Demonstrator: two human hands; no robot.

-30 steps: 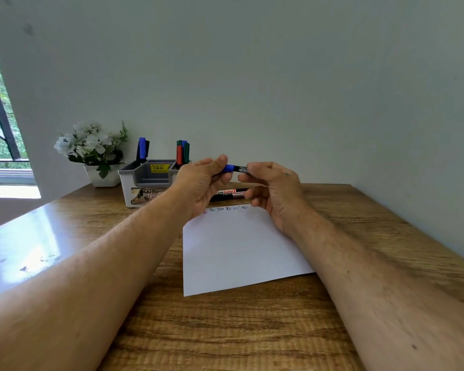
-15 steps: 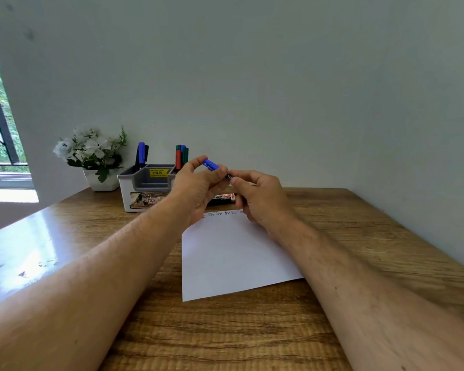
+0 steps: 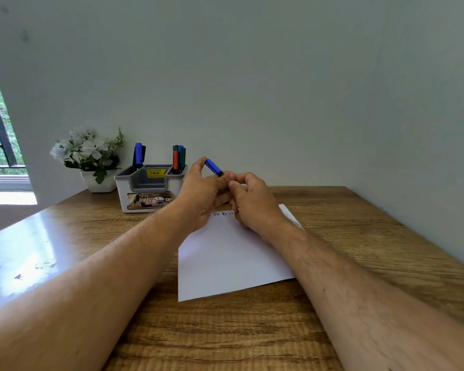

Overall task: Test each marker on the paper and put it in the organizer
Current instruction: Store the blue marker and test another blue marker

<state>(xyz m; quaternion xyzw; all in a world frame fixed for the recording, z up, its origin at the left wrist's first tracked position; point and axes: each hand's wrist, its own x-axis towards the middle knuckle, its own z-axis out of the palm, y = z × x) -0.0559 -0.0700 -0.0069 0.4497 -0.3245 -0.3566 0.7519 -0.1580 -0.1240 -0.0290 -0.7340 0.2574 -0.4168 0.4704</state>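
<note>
Pinching a blue marker (image 3: 214,167) between curled fingertips, the left hand (image 3: 202,192) and the right hand (image 3: 252,202) meet above the far edge of the white paper (image 3: 231,253), just in front of the grey organizer (image 3: 148,188). Whether cap and barrel are joined is hidden behind the fingers; a crooked push could slip and streak ink on skin or wooden table (image 3: 225,336)

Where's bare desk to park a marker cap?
Free: wood right of the paper toward the side wall, and the glossy stretch left of the left hand, before the organizer. Crowded: between organizer, both hands and paper top.
</note>
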